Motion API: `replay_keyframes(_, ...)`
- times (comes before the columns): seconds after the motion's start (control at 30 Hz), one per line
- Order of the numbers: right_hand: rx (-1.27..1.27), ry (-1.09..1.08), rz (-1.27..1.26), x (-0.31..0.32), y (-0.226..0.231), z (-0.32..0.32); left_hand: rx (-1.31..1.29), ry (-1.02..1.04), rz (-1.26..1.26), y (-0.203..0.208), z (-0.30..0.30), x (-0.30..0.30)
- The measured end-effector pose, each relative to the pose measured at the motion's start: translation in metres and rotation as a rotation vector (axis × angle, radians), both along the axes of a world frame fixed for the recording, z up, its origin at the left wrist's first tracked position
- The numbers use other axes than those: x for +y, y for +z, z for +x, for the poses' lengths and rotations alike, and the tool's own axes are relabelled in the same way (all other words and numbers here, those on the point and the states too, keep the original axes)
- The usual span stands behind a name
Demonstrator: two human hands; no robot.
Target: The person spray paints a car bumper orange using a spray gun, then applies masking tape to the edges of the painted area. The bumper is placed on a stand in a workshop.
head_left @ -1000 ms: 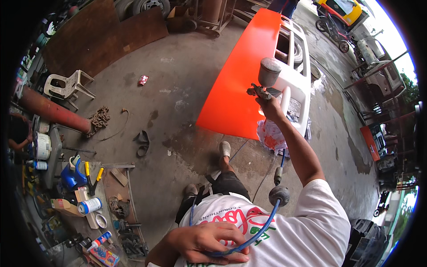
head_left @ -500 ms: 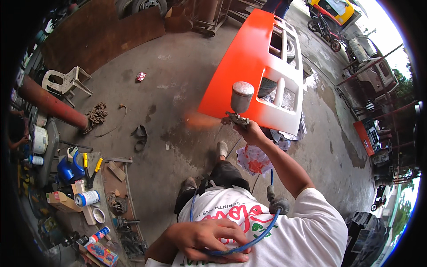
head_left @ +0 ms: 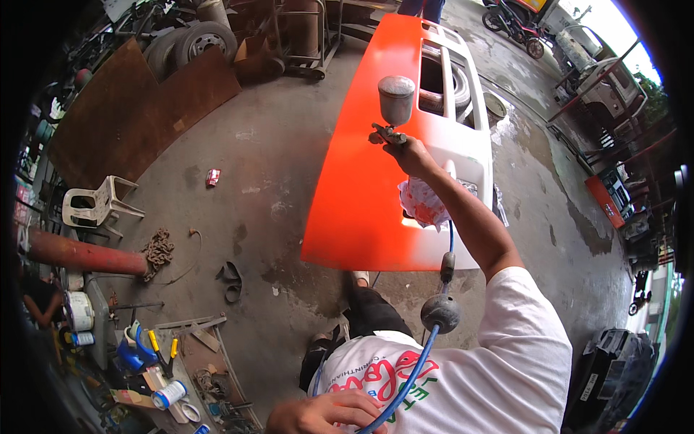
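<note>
Rough, stained concrete [head_left: 267,173] spreads around a long, smooth panel [head_left: 343,210], orange fading into white, pierced by rounded openings. Over it, the right hand [head_left: 410,153] clenches a spray gun [head_left: 387,136] with a domed metal cup [head_left: 396,103]. By the shirt [head_left: 477,369], the left hand [head_left: 318,414] bends beside a blue hose [head_left: 406,372]; I can't tell whether it grips.

Spray gun [head_left: 387,134]: half a second ago at the panel's near edge, now farther up, over its orange face.
Right hand [head_left: 412,158]: moved up with it.
Panel [head_left: 347,195]: reaches lower in view, hiding most of a shoe [head_left: 361,278].
Left hand [head_left: 329,412]: lower, cropped by the bottom edge.
</note>
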State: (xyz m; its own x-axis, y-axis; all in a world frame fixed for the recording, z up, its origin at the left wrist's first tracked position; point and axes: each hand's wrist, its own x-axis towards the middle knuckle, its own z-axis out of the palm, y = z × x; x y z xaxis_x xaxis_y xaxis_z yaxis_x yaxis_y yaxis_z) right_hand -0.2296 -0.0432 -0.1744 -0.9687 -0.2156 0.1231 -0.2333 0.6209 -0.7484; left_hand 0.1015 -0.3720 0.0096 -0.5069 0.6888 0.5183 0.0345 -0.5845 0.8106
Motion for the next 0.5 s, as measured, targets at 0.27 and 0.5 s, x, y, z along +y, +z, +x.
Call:
replay_keyframes(0.27,0.087,-0.020,0.057,0.089,-0.003,-0.234,-0.077,0.088,-0.069,-0.001,-0.150,0.064)
replay_keyframes(0.5,0.128,-0.080,0.130,0.142,-0.024,-0.411,-0.240,0.153,-0.040,-0.023,-0.249,0.103)
